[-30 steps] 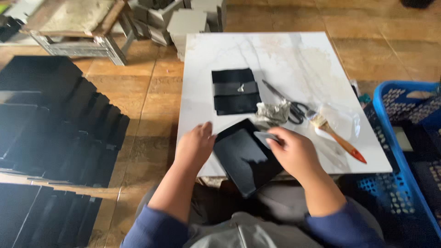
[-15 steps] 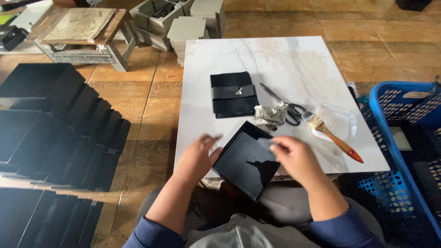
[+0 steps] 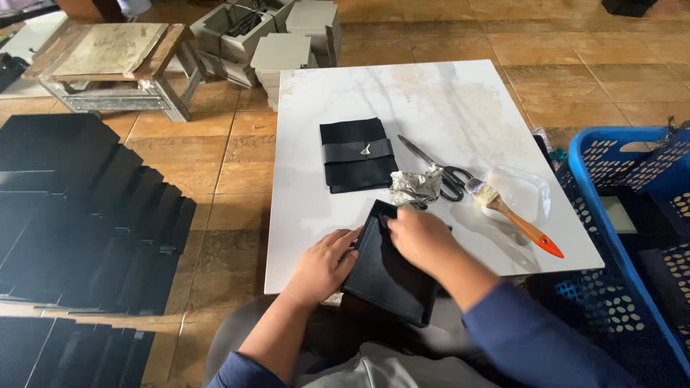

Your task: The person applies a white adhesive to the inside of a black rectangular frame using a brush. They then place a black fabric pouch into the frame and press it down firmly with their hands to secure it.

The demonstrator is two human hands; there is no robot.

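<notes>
Brown floor tiles are surrounding a white marble counter (image 3: 431, 93), and at its near edge both hands are working on a black tray-like box (image 3: 392, 276). The left hand (image 3: 323, 266) is clamping the box's left rim, while the right hand (image 3: 420, 237) is pressing flat inside its upper corner. The box is hanging half over the counter edge above the person's lap, so it could slip down if the left hand is loosening. Just beyond the right hand are lying a crumpled grey rag (image 3: 415, 187), scissors (image 3: 435, 165) and an orange-handled brush (image 3: 514, 219) beside a clear dish (image 3: 528, 190); a wide sweep could knock them. Further back a folded black cloth (image 3: 357, 154) is resting. Black panels (image 3: 86, 208) are covering the floor on the left, and a blue crate (image 3: 632, 215) is standing on the right.
</notes>
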